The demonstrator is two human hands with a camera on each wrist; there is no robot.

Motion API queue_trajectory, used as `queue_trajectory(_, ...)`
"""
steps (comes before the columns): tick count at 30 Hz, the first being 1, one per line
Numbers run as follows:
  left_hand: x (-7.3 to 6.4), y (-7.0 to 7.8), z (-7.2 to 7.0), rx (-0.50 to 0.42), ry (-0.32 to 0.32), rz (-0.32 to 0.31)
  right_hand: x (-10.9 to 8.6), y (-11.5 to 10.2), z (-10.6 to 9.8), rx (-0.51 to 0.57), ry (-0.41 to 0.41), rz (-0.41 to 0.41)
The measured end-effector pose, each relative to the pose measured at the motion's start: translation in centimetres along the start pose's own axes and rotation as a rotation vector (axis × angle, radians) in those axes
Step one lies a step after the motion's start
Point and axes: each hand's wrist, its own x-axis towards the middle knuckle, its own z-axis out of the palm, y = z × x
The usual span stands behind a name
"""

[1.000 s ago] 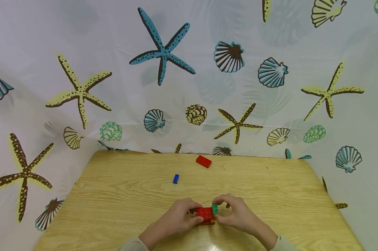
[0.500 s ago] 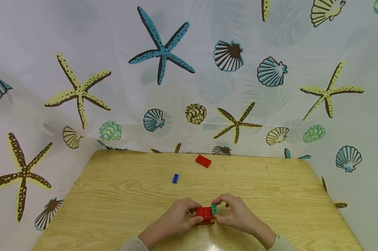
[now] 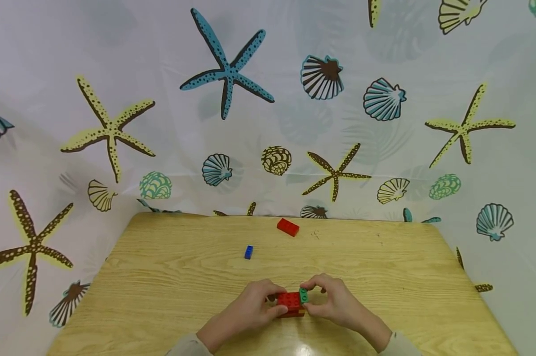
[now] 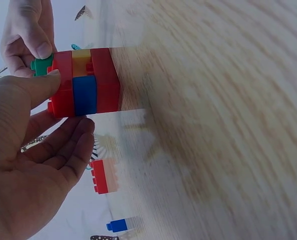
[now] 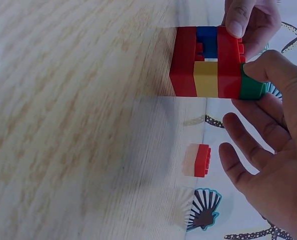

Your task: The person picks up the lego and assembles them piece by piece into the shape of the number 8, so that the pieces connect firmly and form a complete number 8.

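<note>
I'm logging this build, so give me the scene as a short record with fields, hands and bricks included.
Left hand: grips upper red brick
Right hand: pinches green brick
Green brick place: on upper red brick, at its right end; fully pressed down or not, cannot tell
Middle layer: inner blue brick left, yellow brick right, gap between
Bottom layer: lower red brick, on wooden table
Loose: spare red brick near far edge; small blue brick nearer, to its left

The left hand (image 3: 255, 305) and right hand (image 3: 337, 305) face each other, both pinching.
</note>
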Motion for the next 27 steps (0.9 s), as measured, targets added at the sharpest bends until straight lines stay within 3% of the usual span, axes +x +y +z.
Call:
queue_trajectory(13,-0.16,0.14,-0.01,0.002,0.016,0.001,-0.10,0.05,0.16,-0.028,0.005,0.005)
queue_trajectory(21,-0.10,0.35,-0.22,0.064,0.028,-0.001,-0.05,0.29,0.07,-0.021,0.017,-0.008)
queue_trajectory(27,-0.14,0.00,-0.43,0.004,0.021,-0.072,0.04,0.42,0.15,-0.029,0.017,-0.017)
